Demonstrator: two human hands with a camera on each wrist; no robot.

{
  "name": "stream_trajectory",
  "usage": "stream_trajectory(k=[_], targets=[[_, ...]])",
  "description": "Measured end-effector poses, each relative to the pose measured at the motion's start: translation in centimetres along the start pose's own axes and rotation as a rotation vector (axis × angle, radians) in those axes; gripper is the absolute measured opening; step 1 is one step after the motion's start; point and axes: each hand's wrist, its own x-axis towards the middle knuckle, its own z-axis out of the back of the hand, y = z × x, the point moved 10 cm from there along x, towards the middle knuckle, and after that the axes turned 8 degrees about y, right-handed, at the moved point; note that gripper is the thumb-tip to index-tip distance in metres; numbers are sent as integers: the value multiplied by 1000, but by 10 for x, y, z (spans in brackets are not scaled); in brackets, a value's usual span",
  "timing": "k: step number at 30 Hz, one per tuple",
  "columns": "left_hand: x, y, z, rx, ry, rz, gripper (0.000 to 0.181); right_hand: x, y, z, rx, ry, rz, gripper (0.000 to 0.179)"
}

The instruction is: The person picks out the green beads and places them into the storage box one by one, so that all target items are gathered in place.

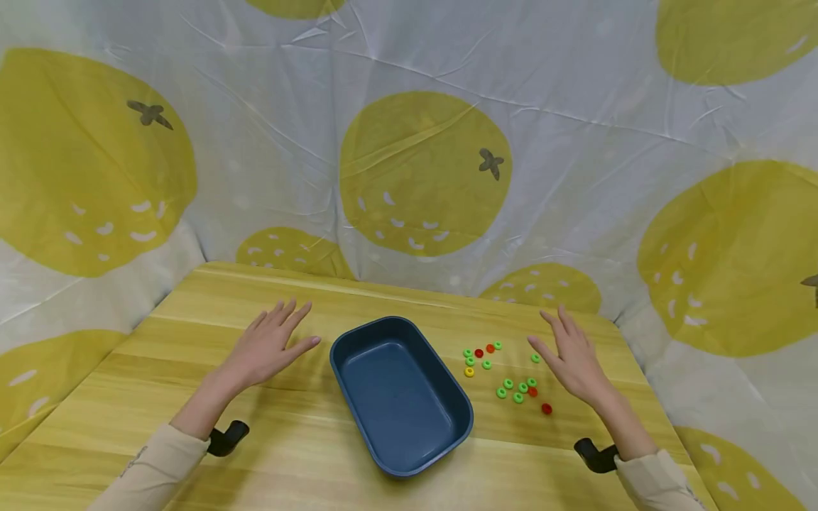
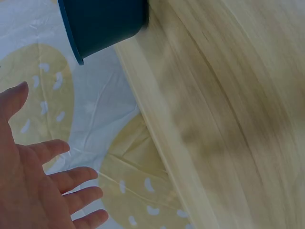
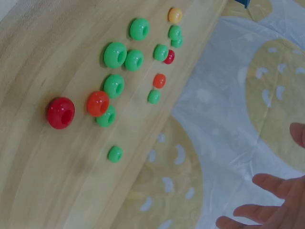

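A dark blue rectangular tray with raised walls stands on the table between the hands. To its left the left hand hovers with fingers spread, touching nothing; the left wrist view shows its bare palm. The right hand is held above the table at the right, fingers extended, holding nothing. Between the tray and that hand lie loose round beads with holes: several green beads, two dark red beads, two orange-red beads and a yellow bead.
The wooden table reaches back to a hanging white cloth printed with large yellow fruit, which also closes off both sides. A black wrist mount sticks out from the left wrist, and another black mount from the right.
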Motion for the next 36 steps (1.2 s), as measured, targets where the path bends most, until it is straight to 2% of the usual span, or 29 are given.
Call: stream_trajectory(k=[8, 12, 16, 19, 26, 36], targets=[[1, -1, -5, -105, -49, -31, 71, 2, -8, -6, 112, -60, 11, 56], [5, 1, -13, -241, -32, -19, 68, 7, -10, -13, 159, -82, 30, 49], [10, 3, -24, -426, 0, -18, 65, 14, -9, -22, 217, -82, 32, 44], [13, 3, -33, -508, 31, -20, 63, 20, -6, -28, 254, -82, 22, 40], [19, -1, -45, -552, 48, -24, 59, 31, -3, -44, 275, -75, -4, 27], [19, -5, -54, -579, 29, -39, 55, 35, -15, -82, 344, 55, -96, 20]])
